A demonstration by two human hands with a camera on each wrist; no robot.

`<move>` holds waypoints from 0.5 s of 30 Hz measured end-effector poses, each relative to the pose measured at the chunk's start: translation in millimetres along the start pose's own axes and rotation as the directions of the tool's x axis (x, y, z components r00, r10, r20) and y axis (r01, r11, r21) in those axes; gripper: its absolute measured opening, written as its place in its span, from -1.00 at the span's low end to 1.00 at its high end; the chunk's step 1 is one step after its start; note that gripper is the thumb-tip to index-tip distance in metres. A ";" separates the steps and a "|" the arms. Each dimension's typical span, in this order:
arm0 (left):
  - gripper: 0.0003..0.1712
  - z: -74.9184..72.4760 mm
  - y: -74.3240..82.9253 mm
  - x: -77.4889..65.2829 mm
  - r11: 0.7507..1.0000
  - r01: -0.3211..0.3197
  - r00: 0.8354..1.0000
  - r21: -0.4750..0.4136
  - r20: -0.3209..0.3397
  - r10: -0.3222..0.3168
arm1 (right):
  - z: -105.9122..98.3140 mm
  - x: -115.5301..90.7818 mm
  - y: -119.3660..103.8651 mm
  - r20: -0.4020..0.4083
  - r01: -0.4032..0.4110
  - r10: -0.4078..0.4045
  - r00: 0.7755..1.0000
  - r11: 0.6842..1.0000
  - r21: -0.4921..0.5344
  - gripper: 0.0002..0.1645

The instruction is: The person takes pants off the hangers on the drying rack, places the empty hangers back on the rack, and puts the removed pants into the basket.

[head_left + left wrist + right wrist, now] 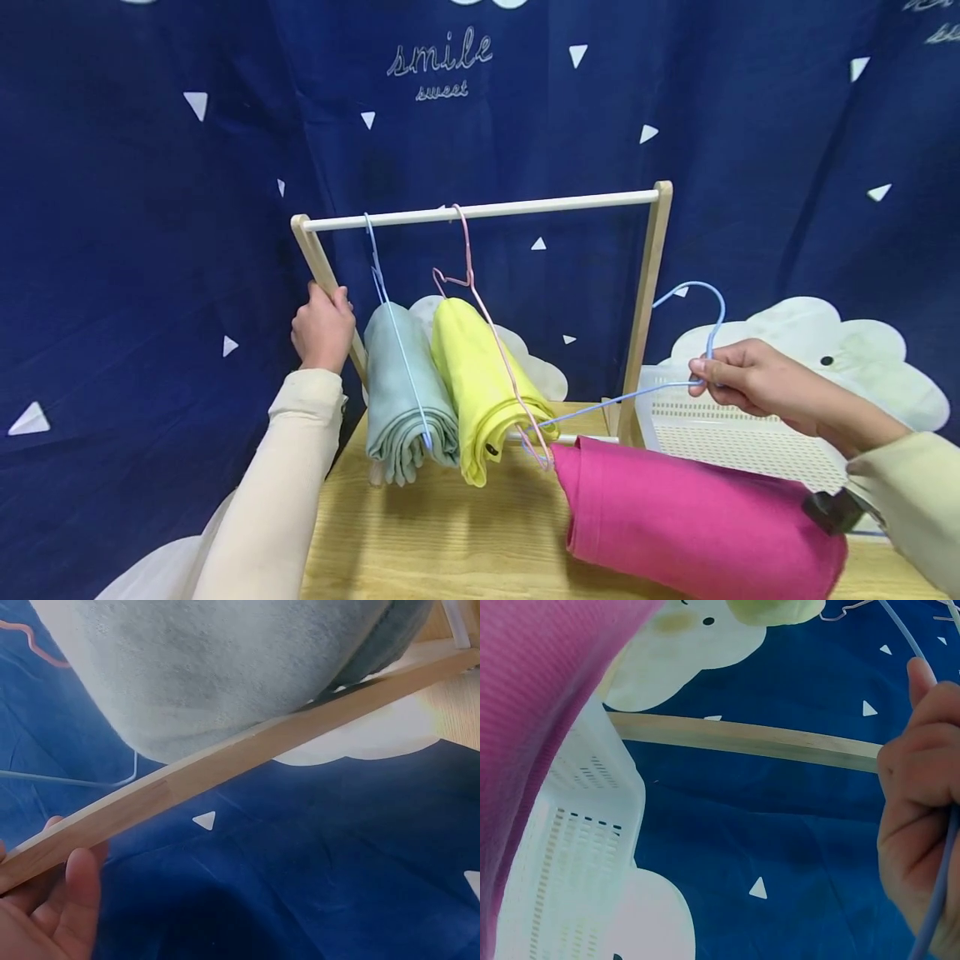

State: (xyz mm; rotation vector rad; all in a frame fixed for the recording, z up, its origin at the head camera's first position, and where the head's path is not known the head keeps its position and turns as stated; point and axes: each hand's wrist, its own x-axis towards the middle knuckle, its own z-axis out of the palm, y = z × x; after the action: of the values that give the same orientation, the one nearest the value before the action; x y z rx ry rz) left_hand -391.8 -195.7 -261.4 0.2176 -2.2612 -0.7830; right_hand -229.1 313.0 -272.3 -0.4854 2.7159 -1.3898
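My left hand (322, 327) grips the left wooden post (187, 776) of a small clothes rack, the thumb on one side of it. In my right hand (761, 379) a blue wire hanger (722, 312) is pinched at its neck, hook upward. A bright pink folded cloth (697, 517) hangs from this hanger, low in front of the rack's right post (647, 292). On the rack's white rail (555, 206), a grey-green cloth (405, 367) hangs from a blue hanger (372, 250), and a yellow cloth (480, 375) from a pink hanger (467, 250).
A white perforated plastic basket (750, 429) stands behind the pink cloth, right of the rack. The rack stands on a light wooden table (450, 542). A dark blue curtain (750, 125) with white triangles and clouds hangs behind.
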 end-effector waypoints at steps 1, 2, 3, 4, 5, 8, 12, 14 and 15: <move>-0.50 0.0 0.5 -0.1 1.000 0.000 1.000 0.000 0.006 0.000 | -0.5 -0.4 -0.5 -0.003 -0.003 0.003 1.000 1.000 0.001 -0.61; -0.49 0.0 1.1 -0.2 1.000 0.000 1.000 -0.001 0.011 0.000 | -0.8 -0.8 -1.0 -0.003 -0.004 0.004 1.000 1.000 0.001 -0.61; -0.49 0.2 1.5 0.0 1.000 0.001 1.000 -0.003 0.013 -0.001 | -1.0 -1.2 -1.5 -0.003 -0.007 0.007 1.000 1.000 0.004 -0.61; -0.49 0.3 1.8 0.1 1.000 0.003 1.000 -0.006 0.015 -0.003 | -1.0 -1.6 -2.0 -0.003 -0.011 0.011 1.000 1.000 0.008 -0.61; -0.50 0.1 2.2 0.1 1.000 0.006 1.000 -0.008 0.017 -0.006 | -0.9 -1.9 -2.8 -0.002 -0.013 0.013 1.000 1.000 0.010 -0.61; -0.50 -0.8 2.9 0.1 1.000 0.015 0.999 -0.010 0.030 -0.014 | 0.0 -2.2 -7.1 -0.002 -0.016 0.016 1.000 1.000 0.019 -0.61; -0.49 -2.7 3.5 0.0 1.000 0.020 0.999 -0.004 0.038 -0.020 | 3.2 1.0 -18.4 -0.002 0.006 -0.006 1.000 0.999 0.035 -0.60; -0.50 -3.2 3.6 -0.5 1.000 0.021 0.999 -0.002 0.039 -0.021 | 5.4 3.6 -25.2 0.000 0.013 -0.013 1.000 0.999 0.041 -0.60; -0.50 -3.4 3.6 -0.9 1.000 0.023 0.999 -0.002 0.041 -0.023 | 6.6 4.8 -28.7 0.002 0.010 -0.010 1.000 0.999 0.043 -0.59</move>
State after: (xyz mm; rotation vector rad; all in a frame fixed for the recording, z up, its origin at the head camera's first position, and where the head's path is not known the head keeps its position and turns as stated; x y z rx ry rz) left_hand -388.5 -194.1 -257.9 0.2286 -2.2995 -0.8085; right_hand -225.2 290.7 -252.8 -0.4980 2.6788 -1.4457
